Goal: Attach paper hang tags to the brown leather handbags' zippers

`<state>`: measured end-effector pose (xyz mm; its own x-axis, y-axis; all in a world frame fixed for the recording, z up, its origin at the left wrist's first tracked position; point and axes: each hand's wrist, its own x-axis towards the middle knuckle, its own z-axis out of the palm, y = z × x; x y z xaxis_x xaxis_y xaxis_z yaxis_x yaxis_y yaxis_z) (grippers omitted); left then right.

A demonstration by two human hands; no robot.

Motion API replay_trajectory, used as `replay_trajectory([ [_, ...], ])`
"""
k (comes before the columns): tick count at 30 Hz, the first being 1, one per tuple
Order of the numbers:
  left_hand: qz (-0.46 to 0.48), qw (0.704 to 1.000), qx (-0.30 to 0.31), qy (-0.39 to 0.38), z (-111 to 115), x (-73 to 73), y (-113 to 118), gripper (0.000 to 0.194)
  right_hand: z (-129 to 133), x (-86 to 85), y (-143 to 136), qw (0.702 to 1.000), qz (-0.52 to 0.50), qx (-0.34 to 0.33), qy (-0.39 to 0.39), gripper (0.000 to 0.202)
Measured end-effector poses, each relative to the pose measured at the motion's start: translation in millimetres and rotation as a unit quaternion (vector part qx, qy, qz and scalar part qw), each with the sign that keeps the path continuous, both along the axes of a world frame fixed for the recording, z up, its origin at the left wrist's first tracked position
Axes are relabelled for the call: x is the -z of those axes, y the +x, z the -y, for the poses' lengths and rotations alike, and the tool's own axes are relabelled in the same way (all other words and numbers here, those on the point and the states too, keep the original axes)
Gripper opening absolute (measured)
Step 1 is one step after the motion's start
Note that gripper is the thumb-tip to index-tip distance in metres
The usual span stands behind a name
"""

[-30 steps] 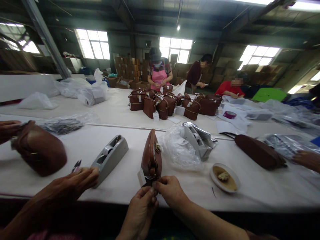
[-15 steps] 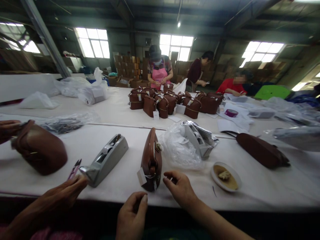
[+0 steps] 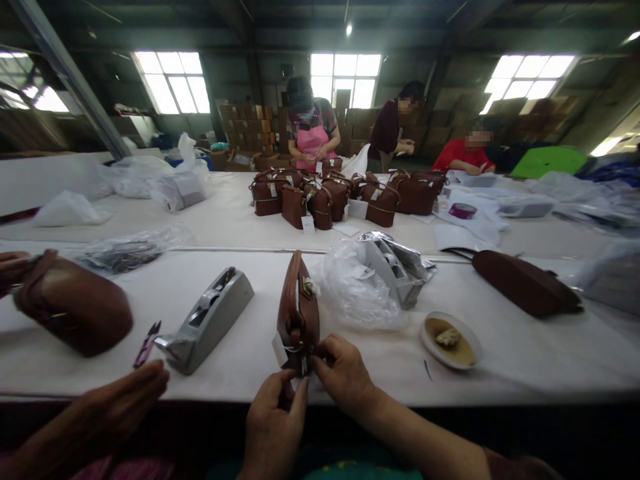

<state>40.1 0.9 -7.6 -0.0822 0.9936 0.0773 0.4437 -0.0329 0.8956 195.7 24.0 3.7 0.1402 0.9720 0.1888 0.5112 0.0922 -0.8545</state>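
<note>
A brown leather handbag (image 3: 293, 303) stands upright in front of me, its narrow end facing me, with a white paper tag (image 3: 279, 349) hanging at its left. My left hand (image 3: 275, 417) pinches with thumb and forefinger at the bag's low near end. From the right, my right hand (image 3: 345, 373) grips the same end with bent fingers. The small part between my fingertips, close to the zipper end, is mostly hidden. A silver tape dispenser (image 3: 207, 320) rests to the left of the bag. Crumpled clear plastic (image 3: 353, 287) lies to its right, against a second dispenser (image 3: 393, 270).
A co-worker's hand (image 3: 120, 400) is at my left, near pink thread snips (image 3: 147, 345). Another brown bag (image 3: 75, 303) is by that co-worker's other hand. To the right are a shallow dish (image 3: 427, 347) and a brown bag (image 3: 523, 283). Several bags (image 3: 380, 203) stand across the table.
Both my hands have moved in to the bag's near end and closed on it. The co-worker's hand at left has let go of the pink snips, which now lie on the table.
</note>
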Motion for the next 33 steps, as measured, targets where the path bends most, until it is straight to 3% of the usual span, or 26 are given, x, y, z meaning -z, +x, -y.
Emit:
replay_trajectory([
  [6, -0.092, 0.990, 0.019, 0.101, -4, -2.5, 11, 0.011, -5, 3.0, 2, 0.999, -0.018, -0.028, 0.029, 0.009],
  [10, -0.090, 0.990, 0.024, 0.109, -9, 1.5, 8, 0.006, -6, 2.1, 5, 0.996, -0.046, -0.063, 0.047, 0.010],
  [14, -0.045, 0.995, 0.019, 0.091, -7, -7.6, 7, 0.010, -3, 0.9, 10, 0.997, -0.059, -0.048, 0.021, 0.008],
  [20, 0.135, 0.989, 0.016, 0.054, 12, -24.0, 28, 0.010, 4, -0.7, 15, 0.996, -0.056, -0.066, -0.034, 0.012],
  [24, 0.096, 0.991, 0.087, -0.028, 14, -17.6, 39, 0.013, 3, 6.4, 16, 0.998, 0.035, -0.053, 0.019, 0.014],
  [26, 0.077, 0.990, 0.090, -0.081, 9, -14.3, 38, 0.016, 3, 11.2, 18, 0.992, 0.102, -0.052, 0.061, 0.013],
  [30, 0.127, 0.975, 0.089, -0.162, 0, -10.6, 33, 0.035, 8, 11.2, 21, 0.961, 0.236, -0.058, 0.132, 0.012],
  [33, 0.193, 0.959, 0.077, -0.194, -2, -8.0, 30, 0.049, 16, 2.0, 19, 0.953, 0.268, -0.049, 0.134, 0.011],
])
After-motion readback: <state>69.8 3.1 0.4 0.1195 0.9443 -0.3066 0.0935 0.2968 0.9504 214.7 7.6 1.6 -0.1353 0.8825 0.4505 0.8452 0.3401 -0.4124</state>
